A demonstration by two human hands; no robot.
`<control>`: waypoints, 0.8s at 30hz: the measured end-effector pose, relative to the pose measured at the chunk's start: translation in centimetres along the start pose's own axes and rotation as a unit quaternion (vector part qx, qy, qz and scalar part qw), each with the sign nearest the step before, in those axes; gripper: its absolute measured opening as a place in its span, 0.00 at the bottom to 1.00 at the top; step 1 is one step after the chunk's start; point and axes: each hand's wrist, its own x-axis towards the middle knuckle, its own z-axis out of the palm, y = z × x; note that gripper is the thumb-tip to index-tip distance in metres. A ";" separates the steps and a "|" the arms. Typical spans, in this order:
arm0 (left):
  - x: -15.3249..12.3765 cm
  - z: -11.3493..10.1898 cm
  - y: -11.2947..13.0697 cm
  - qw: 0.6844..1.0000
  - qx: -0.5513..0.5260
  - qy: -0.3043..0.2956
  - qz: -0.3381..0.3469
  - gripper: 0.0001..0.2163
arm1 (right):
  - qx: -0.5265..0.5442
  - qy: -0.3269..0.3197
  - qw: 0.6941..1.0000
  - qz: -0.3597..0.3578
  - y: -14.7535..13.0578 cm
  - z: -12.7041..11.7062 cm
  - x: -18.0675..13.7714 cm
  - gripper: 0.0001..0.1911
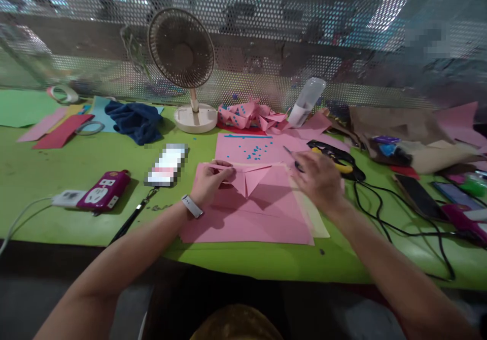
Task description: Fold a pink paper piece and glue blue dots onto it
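Note:
My left hand (211,180), with a pale band at the wrist, pinches the left end of a folded pink paper piece (249,177). Its pointed flap hangs down over a stack of pink sheets (243,223). Closed around what look like scissors (299,166), my right hand (317,180) is just right of the folded piece, not touching it. A thin tip and a dark handle show; the rest is hidden by the fingers. Behind both hands, small blue dots (254,152) and a blue strip (248,136) lie on another pink sheet (228,147).
A fan (196,119) and decorated pink folded papers (247,114) stand at the back. On the left are a phone (167,165), a purple power socket (104,192) and a blue cloth (135,119). A black-and-yellow tool (342,165) and cables (380,213) lie on the right.

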 end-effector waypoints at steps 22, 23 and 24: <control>-1.4 1.3 2.1 0.791 0.525 -0.213 0.232 0.11 | 0.213 -0.024 0.941 -0.262 -3.7 1.7 -2.3 0.14; -1.3 1.5 1.6 0.776 0.545 -0.216 0.235 0.13 | 0.228 -0.032 0.940 -0.252 -3.7 1.8 -2.3 0.14; -1.1 1.6 1.1 0.760 0.562 -0.219 0.242 0.14 | 0.243 -0.043 0.939 -0.238 -3.7 1.9 -2.3 0.13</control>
